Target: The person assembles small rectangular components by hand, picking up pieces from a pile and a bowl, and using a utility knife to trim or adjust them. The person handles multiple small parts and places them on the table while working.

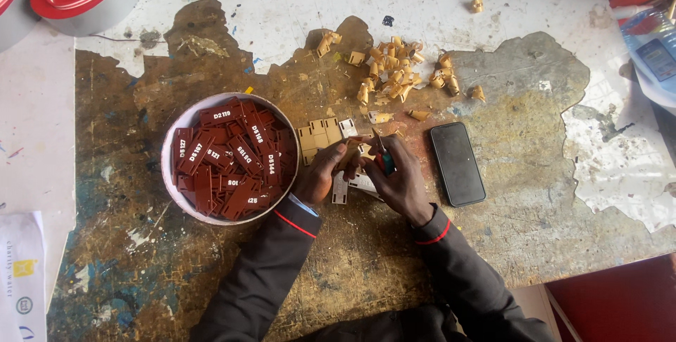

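Just right of the round bowl (169,146) of dark red tags (229,159), the left hand (320,173) pinches a small tan plate (348,153) between its fingers. The right hand (400,180), touching it, has its fingers closed around a teal-handled tool (386,162). Tan peelings (394,74) lie beyond the hands on the worktop (176,271); a black phone (458,163) lies farther right.

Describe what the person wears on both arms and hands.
Both arms wear long dark sleeves, each with a thin red band near the cuff. A light blue inner cuff shows at the left wrist. The left hand and right hand are bare, without gloves.
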